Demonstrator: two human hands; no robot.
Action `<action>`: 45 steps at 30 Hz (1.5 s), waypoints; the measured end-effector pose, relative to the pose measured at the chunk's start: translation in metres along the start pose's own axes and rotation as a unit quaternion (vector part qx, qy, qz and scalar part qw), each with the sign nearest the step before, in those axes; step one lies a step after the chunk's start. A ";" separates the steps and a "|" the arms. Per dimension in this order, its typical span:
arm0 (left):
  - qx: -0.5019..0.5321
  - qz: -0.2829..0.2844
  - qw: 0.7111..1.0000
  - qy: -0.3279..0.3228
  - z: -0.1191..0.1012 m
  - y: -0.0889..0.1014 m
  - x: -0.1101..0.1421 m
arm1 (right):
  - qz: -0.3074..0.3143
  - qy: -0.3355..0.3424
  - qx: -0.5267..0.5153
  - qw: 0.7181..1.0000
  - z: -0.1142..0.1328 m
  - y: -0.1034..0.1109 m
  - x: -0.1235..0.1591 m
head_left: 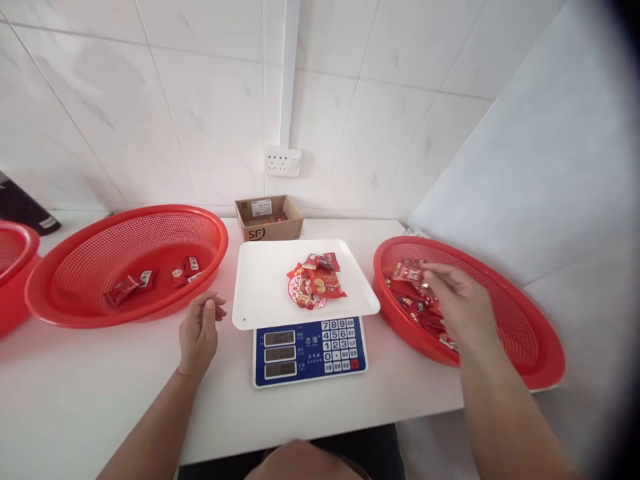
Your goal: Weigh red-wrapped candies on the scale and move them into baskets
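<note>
My right hand (460, 303) pinches a small red snack packet (407, 272) over the right red basket (543, 333), where more red packets (420, 310) lie in a heap. Beside the scale's left edge, my left hand (200, 332) hangs above the table with its fingers curled in and the thumb against them; nothing shows in it. Between the hands stands a digital scale (310, 350) with a white tray (260, 287). Several red snack packets (325, 283) are piled on the tray, some overlapping. The top display's digits are too blurred to read surely.
A left red basket (55, 287) holds several packets (125, 288). At the far left edge are another red basket (15, 293) and a black object (25, 203). Behind the scale, a cardboard box (270, 230) stands by the tiled wall, below a socket (283, 162).
</note>
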State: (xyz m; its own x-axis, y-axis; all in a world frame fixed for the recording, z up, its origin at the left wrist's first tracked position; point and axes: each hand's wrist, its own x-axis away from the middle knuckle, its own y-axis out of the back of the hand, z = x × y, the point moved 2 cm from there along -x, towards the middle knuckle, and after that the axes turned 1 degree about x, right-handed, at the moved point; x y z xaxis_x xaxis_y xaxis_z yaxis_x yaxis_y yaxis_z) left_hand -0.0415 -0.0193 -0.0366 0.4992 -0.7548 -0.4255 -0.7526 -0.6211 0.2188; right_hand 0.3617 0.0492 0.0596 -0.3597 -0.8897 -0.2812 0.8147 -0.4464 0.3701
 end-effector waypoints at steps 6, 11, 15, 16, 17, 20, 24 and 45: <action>0.017 -0.073 0.997 -0.033 -0.022 0.006 0.000 | 0.050 -0.024 0.317 0.947 -0.032 0.036 0.023; -0.023 -0.006 0.996 -0.083 -0.066 0.000 -0.013 | 0.158 -0.006 0.341 0.927 -0.045 0.027 0.033; -0.169 0.203 0.953 -0.149 -0.095 -0.034 -0.030 | 0.177 0.025 0.330 0.927 -0.044 0.025 0.033; -0.194 0.254 0.933 -0.163 -0.100 -0.045 -0.033 | 0.180 0.026 0.329 0.927 -0.045 0.026 0.033; -0.212 0.300 0.914 -0.175 -0.105 -0.056 -0.036 | 0.185 0.025 0.328 0.926 -0.045 0.026 0.033; -0.239 0.392 0.867 -0.193 -0.117 -0.089 -0.043 | 0.195 0.028 0.327 0.924 -0.048 0.028 0.033; -0.248 0.434 0.841 -0.205 -0.126 -0.126 -0.052 | 0.199 0.041 0.331 0.921 -0.052 0.027 0.034; -0.287 0.367 0.870 -0.162 -0.136 -0.166 -0.086 | 0.200 0.050 0.318 0.925 -0.051 0.027 0.036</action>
State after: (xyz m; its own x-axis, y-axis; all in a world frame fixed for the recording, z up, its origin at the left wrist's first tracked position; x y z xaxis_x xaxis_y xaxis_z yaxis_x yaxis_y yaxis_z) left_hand 0.0989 0.1202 0.0837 -0.2437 -0.9509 -0.1910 -0.4330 -0.0695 0.8987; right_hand 0.3944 0.0099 0.0142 -0.0188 -0.9968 -0.0778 0.4290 -0.0784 0.8999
